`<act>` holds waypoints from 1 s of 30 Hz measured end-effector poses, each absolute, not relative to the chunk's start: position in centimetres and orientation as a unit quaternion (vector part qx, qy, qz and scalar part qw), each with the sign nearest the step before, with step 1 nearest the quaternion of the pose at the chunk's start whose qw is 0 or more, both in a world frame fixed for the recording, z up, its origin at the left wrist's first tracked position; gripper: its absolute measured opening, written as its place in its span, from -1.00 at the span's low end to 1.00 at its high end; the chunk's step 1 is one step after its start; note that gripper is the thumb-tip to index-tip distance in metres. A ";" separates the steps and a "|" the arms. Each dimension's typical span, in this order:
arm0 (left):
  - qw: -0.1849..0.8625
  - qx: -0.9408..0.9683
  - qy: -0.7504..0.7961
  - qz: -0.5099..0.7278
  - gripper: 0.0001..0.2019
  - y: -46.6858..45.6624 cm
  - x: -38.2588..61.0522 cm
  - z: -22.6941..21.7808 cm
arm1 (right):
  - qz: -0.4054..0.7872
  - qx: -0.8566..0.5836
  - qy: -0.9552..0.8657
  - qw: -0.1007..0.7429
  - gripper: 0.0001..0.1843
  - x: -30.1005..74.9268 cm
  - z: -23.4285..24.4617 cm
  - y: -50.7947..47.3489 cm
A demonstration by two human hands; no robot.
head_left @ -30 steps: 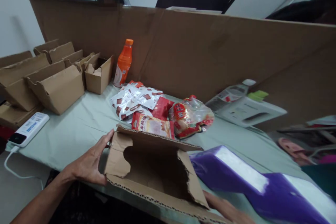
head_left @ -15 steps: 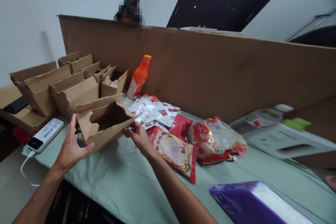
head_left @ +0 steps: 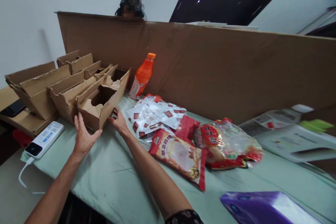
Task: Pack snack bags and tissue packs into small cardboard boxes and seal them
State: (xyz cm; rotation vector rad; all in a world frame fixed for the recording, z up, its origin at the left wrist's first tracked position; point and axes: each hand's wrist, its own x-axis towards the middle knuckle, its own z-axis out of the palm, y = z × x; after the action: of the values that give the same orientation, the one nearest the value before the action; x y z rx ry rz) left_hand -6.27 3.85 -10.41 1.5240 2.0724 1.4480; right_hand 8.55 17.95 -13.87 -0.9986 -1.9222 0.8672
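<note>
A small open cardboard box (head_left: 101,106) stands on the pale green table cover (head_left: 110,171), at the right end of a row of similar boxes (head_left: 39,84). My left hand (head_left: 83,136) lies against its near face with fingers spread. My right hand (head_left: 119,123) touches its lower right side, fingers stretched out. Neither hand is wrapped around anything.
An orange drink bottle (head_left: 142,76) stands by a tall cardboard wall (head_left: 223,66). Snack packets (head_left: 154,113), a red packet (head_left: 181,154) and a clear bag (head_left: 228,143) lie right of my hands. A purple pack (head_left: 267,208), a white power bank (head_left: 44,139) and a person's head (head_left: 130,5) behind the wall are visible.
The box went from near me, leftwards and away, and now stands on the table against the row of boxes. Both hands followed it and now rest flat on its sides.
</note>
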 end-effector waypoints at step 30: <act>0.107 0.855 0.485 0.149 -0.51 -3.6 1.2 -9.8 | 0.160 -0.416 -0.876 0.182 -0.41 24.0 -12.7 -9.2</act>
State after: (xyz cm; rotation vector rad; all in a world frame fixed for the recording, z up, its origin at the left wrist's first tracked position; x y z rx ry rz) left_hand 1.16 -3.56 -9.78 2.5179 1.4273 0.4374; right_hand 23.99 -9.17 -12.71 -1.1750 -2.4732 0.4511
